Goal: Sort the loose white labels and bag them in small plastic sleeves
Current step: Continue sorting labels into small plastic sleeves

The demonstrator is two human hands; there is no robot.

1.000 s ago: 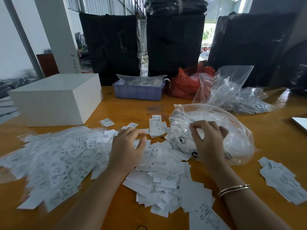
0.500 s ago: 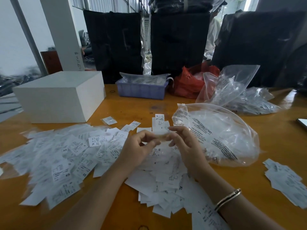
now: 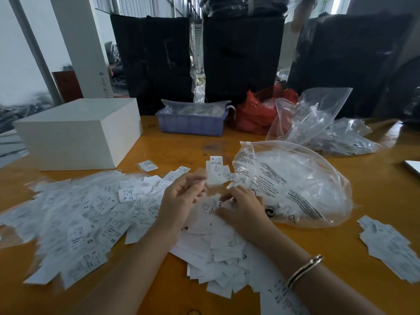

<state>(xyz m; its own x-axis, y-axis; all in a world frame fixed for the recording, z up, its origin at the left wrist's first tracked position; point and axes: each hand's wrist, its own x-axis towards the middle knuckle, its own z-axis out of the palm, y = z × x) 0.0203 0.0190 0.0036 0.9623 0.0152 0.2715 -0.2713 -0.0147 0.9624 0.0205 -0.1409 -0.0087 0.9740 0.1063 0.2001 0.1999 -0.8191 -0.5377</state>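
Note:
Loose white labels (image 3: 218,251) lie heaped on the orange table (image 3: 375,201) under and in front of my hands. To their left spreads a wide pile of labels in small plastic sleeves (image 3: 75,214). A large clear zip bag (image 3: 295,185) holding empty sleeves lies just right of my hands. My left hand (image 3: 181,201) pinches a small clear sleeve (image 3: 205,181), which is blurred. My right hand (image 3: 245,208) rests low on the heap, thumb and fingers closed on one white label (image 3: 210,208).
A white box (image 3: 77,133) stands at the back left. A blue tray (image 3: 193,126), a red bag (image 3: 256,114) and more clear bags (image 3: 318,119) sit behind. Another small stack of labels (image 3: 391,246) lies at the right edge. Black wrapped bundles (image 3: 241,57) wall the far side.
My right hand left the big zip bag, met the left hand at the centre, then dropped onto the loose heap and took a label. The left hand rose slightly, keeping the sleeve.

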